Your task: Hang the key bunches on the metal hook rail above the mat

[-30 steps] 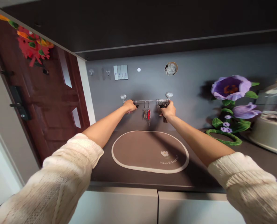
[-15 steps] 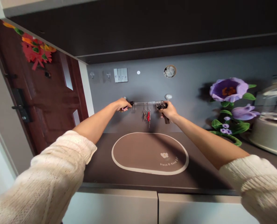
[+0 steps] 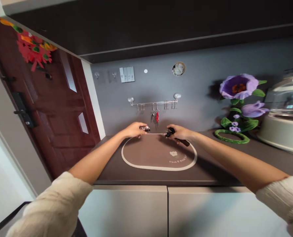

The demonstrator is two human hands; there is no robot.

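Note:
My left hand (image 3: 134,129) is closed on a small bunch of metal keys (image 3: 144,128), held just above the far edge of the oval brown mat (image 3: 158,153). A dark key set with a brown strap (image 3: 183,142) is gripped in my right hand (image 3: 179,132), also closed, over the mat's far right part. On the grey wall behind hangs a chrome hook rail (image 3: 153,103). One bunch of keys with a red tag (image 3: 156,117) still hangs from its middle hooks.
The dark counter (image 3: 210,168) runs along the wall over pale cabinet doors (image 3: 126,210). A purple fabric flower (image 3: 238,105) stands at the right, with a domed appliance (image 3: 283,112) beyond it. A brown door (image 3: 45,108) is at the left. Light switches (image 3: 127,74) sit above the rail.
Both hands have come down from the two ends of the hook rail to just above the mat, each bringing a set of keys with it. The view has tilted down slightly.

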